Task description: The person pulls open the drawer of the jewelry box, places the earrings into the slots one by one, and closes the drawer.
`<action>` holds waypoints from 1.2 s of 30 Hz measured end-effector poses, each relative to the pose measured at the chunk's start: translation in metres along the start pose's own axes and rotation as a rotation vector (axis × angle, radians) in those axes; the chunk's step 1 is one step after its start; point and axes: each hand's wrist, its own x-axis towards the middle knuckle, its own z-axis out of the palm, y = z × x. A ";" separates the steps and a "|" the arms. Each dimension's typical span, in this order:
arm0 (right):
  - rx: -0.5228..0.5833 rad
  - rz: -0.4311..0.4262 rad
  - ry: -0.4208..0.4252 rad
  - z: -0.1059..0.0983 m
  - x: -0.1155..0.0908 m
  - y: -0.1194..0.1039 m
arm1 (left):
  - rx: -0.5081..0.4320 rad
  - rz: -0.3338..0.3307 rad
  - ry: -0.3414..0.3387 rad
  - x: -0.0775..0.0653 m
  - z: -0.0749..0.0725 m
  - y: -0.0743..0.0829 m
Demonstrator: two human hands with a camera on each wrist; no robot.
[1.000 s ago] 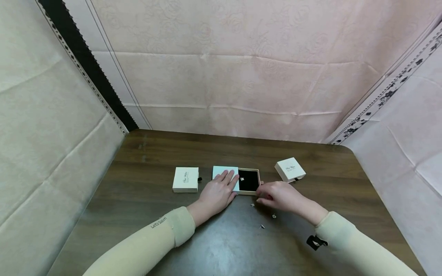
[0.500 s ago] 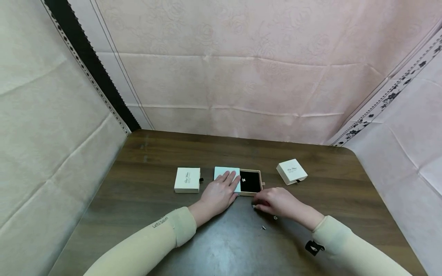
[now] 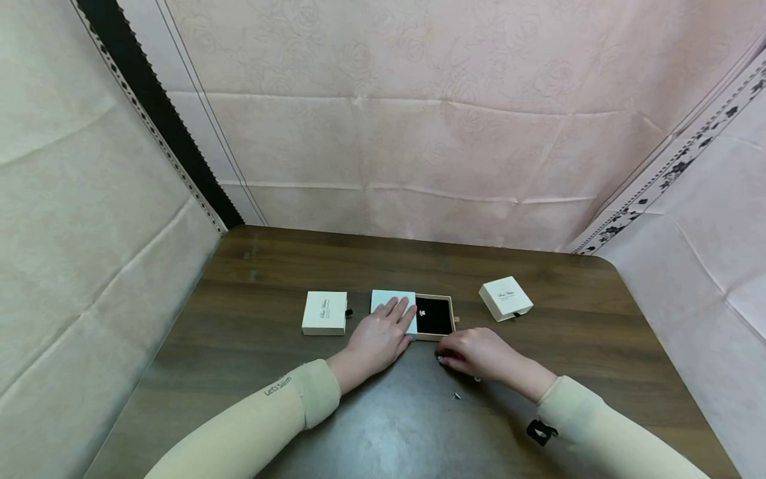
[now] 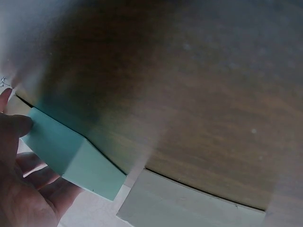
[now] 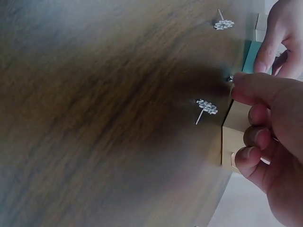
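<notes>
At the lower centre of the head view, on a brown wood-grain table (image 3: 287,426): one slide-out jewellery box, its light-blue sleeve (image 3: 383,297) to the left, its cream-edged drawer (image 3: 435,336) standing out to the right, lined with a black pad (image 3: 435,324) that bears one small silvery piece (image 3: 422,313), too small to identify. Either side of it, two white lettered boxes: the left box (image 3: 324,313) nearly square to the frame, the right box (image 3: 505,297) turned at an angle and well apart. Item in hand: one silver stud earring (image 5: 230,78), at upper right of the right wrist view, near the drawer's front side. Loose on the wood: two further studs with clustered heads, the upper stud (image 5: 223,24) and the lower stud (image 5: 207,106), their posts plainly visible. Handling advice, by judgement: take the stud by its head, keep the thin post clear of the fingertips, lift straight up, and hold the sleeve steady so the drawer does not shift. Left hand (image 3: 378,334): fingers extended and slightly spread over the sleeve, thumb against its near side. Right hand (image 3: 469,351): thumb and forefinger pinched on the stud earring, remaining fingers curled; firmness of grip cannot be told.
</notes>
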 end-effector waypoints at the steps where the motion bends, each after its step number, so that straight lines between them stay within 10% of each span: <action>1: -0.003 0.000 0.005 0.001 0.000 0.000 | -0.001 -0.001 0.001 0.000 0.000 0.000; 26: -0.019 -0.026 0.009 0.010 0.003 0.000 | -0.006 -0.008 -0.012 -0.001 0.001 0.000; 36: 0.063 -0.003 0.136 -0.001 0.004 0.004 | -0.005 -0.001 0.009 -0.001 0.001 0.000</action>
